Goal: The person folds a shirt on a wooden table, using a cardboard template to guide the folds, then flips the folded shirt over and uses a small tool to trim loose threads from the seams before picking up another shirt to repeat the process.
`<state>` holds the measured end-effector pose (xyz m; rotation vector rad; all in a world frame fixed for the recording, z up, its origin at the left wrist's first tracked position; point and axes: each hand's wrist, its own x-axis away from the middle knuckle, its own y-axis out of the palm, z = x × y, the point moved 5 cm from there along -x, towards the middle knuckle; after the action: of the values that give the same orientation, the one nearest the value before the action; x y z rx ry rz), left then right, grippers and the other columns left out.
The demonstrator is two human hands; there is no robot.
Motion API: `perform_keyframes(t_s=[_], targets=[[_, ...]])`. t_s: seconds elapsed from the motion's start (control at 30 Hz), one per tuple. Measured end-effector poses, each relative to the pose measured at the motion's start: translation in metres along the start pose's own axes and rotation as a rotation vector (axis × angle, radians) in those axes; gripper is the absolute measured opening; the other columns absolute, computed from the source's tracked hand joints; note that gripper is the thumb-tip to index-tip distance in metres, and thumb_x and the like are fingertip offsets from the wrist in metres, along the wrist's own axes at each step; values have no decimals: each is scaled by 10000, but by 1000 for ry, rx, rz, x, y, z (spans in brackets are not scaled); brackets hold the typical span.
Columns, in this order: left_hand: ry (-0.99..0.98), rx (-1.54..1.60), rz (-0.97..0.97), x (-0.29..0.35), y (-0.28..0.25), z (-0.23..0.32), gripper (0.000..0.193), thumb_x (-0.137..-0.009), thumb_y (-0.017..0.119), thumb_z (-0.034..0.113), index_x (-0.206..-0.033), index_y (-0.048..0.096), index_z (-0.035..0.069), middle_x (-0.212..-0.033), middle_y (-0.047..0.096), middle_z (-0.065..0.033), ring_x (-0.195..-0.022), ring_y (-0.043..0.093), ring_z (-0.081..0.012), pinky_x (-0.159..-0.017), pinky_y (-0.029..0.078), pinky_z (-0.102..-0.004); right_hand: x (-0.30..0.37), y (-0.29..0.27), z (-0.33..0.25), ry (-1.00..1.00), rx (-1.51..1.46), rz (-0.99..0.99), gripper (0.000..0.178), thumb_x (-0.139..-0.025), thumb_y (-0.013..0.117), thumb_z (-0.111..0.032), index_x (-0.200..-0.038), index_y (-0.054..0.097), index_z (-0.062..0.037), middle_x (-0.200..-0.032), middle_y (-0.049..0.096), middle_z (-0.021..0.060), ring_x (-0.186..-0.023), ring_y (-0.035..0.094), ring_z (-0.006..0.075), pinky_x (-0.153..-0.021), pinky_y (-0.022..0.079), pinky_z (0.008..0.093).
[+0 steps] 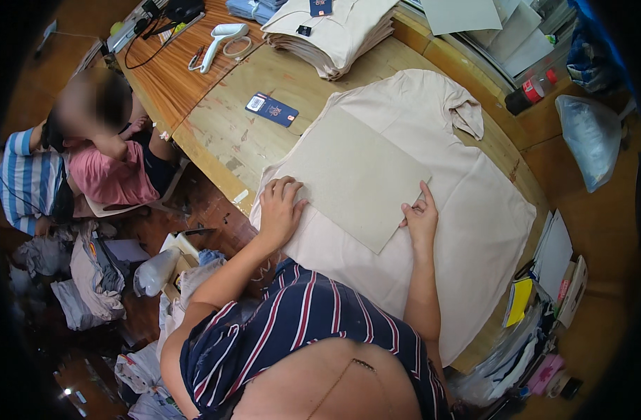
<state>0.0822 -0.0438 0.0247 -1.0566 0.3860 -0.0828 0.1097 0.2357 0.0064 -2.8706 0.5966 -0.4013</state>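
Note:
A pale beige short-sleeved shirt [467, 231] lies spread over the table in front of me. On top of it, set at an angle, is a stiff grey-beige cardboard sheet [359, 175]. My left hand [282, 211] rests on the cloth at the sheet's left edge, fingers apart and a little bent. At the sheet's right corner, my right hand [420, 215] has the edge between thumb and fingers, with the index finger stretched along the corner. A dark blue hang tag [272, 109] lies on the table beside the shirt.
A stack of folded beige shirts [334, 35] stands at the far side, near a white handheld steamer-like tool [222, 43]. A dark bottle [530, 92] lies at the far right. Two people sit at the left, near piles of clothes [96, 273]. Papers [551, 245] crowd the right edge.

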Motion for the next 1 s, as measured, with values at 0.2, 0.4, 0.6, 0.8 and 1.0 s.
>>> perform_keyframes(t_s=[0.2, 0.4, 0.6, 0.8, 1.0], targets=[[62, -6, 23, 5, 1, -6, 345, -727, 592, 179, -1039, 499, 62, -1134, 449, -114, -1047, 392, -311, -856, 314, -416, 2, -5, 1, 17, 15, -21, 609, -716, 521, 102, -1273, 301, -6, -589, 431, 3, -475, 456, 66, -385, 440, 191], [50, -33, 34, 2, 2, -3, 370, -725, 596, 175, -1051, 495, 30, -1167, 437, -138, -1070, 385, -320, -881, 312, -413, 0, -1, 7, 36, -1, -21, 624, -721, 529, 87, -1284, 285, -26, -572, 408, -3, -474, 464, 68, -389, 452, 197], [36, -159, 2, 1, -2, 3, 315, -741, 580, 162, -1023, 508, 43, -1140, 457, -119, -1032, 410, -315, -833, 337, -420, 0, -27, -7, 69, 140, 42, 482, -744, 578, -35, -1199, 422, -58, -640, 547, 62, -524, 533, 112, -483, 473, 256], [88, 39, 86, -100, 22, 21, 167, -779, 512, 108, -926, 552, 39, -933, 548, -134, -894, 476, -316, -740, 376, -390, -62, -284, 55, -227, 548, 823, 207, -792, 530, -159, -957, 588, -48, -755, 615, 112, -696, 592, 231, -640, 460, 324], [195, 83, 142, -270, 113, 67, 206, -790, 527, 159, -905, 566, -8, -850, 550, -182, -864, 517, -317, -740, 415, -390, -91, -404, 83, 365, 1039, 1032, 376, -764, 537, -398, -986, 595, -101, -978, 577, 146, -862, 560, 313, -765, 438, 369]])
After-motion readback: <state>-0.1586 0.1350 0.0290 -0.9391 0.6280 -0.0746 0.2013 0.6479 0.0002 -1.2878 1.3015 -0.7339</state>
